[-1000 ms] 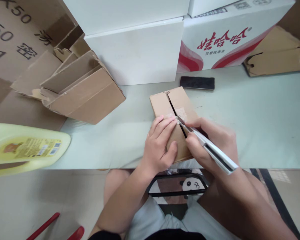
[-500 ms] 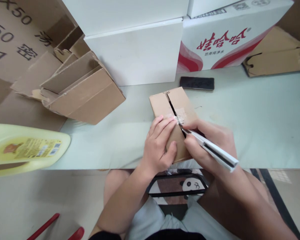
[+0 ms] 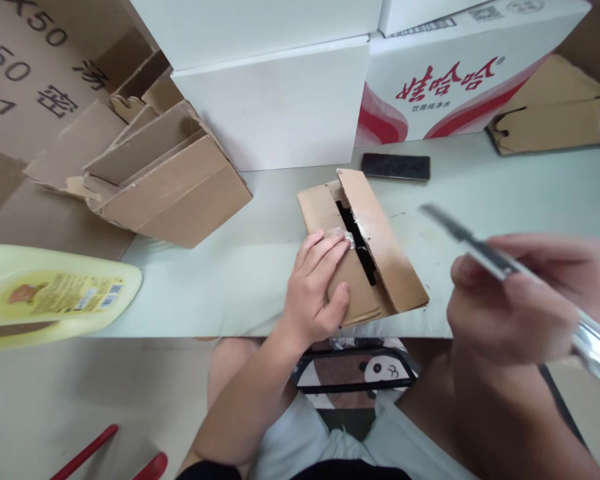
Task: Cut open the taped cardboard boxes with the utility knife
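Observation:
A small cardboard box (image 3: 387, 247) lies near the table's front edge, its right flap partly raised along a dark gap. Clear tape clings to the middle of its left flap. My left hand (image 3: 317, 287) lies flat on that left flap with fingers stretched out. Off to the right and apart from the box, my right hand (image 3: 525, 300) grips a utility knife (image 3: 495, 259), its blade out and pointing up and left. The hand and knife are blurred by motion.
A phone (image 3: 396, 167) lies behind the box. White cartons (image 3: 275, 107) and a red-and-white carton (image 3: 430, 93) line the back. At left stand an open cardboard box (image 3: 180, 193) and a yellow jug (image 3: 60, 293). A folded cardboard piece (image 3: 560, 123) sits back right.
My right hand has pulled the knife out of the box's seam and moved right. The right flap has lifted and the gap is wider. My left hand has stayed in place.

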The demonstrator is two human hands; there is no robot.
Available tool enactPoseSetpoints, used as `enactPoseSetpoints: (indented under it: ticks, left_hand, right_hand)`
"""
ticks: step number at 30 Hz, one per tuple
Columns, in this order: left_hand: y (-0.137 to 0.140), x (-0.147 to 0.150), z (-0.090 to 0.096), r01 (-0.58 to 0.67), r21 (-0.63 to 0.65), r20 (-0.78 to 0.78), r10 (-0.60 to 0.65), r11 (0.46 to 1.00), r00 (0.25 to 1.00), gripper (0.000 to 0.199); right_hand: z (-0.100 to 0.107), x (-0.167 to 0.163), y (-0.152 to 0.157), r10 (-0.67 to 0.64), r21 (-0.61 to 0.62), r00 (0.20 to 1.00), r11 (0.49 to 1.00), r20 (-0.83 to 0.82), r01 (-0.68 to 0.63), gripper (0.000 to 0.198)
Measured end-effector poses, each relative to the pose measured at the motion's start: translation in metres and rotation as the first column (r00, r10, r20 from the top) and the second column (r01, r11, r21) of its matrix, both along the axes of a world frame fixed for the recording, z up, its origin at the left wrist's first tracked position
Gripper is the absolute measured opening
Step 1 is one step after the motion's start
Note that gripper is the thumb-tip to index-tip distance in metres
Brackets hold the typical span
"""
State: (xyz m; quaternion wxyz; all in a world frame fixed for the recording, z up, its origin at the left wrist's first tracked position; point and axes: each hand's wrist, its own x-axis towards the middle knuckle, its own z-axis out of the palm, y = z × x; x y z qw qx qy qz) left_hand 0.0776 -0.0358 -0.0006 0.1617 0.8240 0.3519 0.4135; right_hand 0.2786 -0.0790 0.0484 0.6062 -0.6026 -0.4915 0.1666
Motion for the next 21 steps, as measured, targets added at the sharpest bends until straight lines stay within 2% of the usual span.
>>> enactPoseSetpoints:
  ticks: [2, 3, 5, 9, 12, 14, 17, 21]
  left_hand:
    - [0.002, -0.003, 0.002, -0.002, -0.002, -0.01, 0.002, 1.0, 1.0, 0.05]
    - [0.003, -0.004, 0.003, -0.001, -0.001, -0.013, 0.001, 1.0, 1.0, 0.049]
    - [0.007, -0.009, 0.003, -0.001, -0.003, -0.019, 0.001, 1.0, 1.0, 0.05]
    - [0.023, -0.026, -0.008, -0.049, -0.021, 0.035, 0.049, 0.999, 0.998, 0.049]
    - [0.037, -0.044, -0.023, -0.115, -0.061, 0.157, 0.123, 0.991, 0.98, 0.051]
    - [0.045, -0.055, -0.032, -0.198, -0.172, 0.196, 0.23, 0.965, 0.953, 0.053]
    - [0.051, -0.064, -0.035, -0.305, -0.307, 0.189, 0.371, 0.902, 0.909, 0.044]
    - [0.051, -0.065, -0.03, -0.346, -0.37, 0.123, 0.415, 0.862, 0.901, 0.035]
  right_hand:
    - [-0.017, 0.005, 0.021, -0.158, 0.189, 0.985, 0.968, -0.062, 0.167, 0.024]
    - [-0.026, 0.008, 0.032, -0.203, 0.167, 0.979, 0.965, -0.025, 0.204, 0.024]
    - [-0.046, 0.015, 0.049, -0.189, -0.011, 0.972, 0.981, 0.142, 0.193, 0.023]
    - [-0.079, 0.026, 0.062, 0.046, -0.252, 0.915, 0.966, 0.4, 0.062, 0.028]
    - [-0.09, 0.028, 0.06, 0.187, -0.358, 0.846, 0.934, 0.5, 0.006, 0.031]
    - [-0.093, 0.028, 0.06, 0.247, -0.402, 0.815, 0.916, 0.524, -0.019, 0.038]
    - [-0.096, 0.03, 0.06, 0.306, -0.46, 0.793, 0.887, 0.528, -0.036, 0.053]
    - [-0.104, 0.032, 0.061, 0.323, -0.472, 0.769, 0.881, 0.551, -0.031, 0.058]
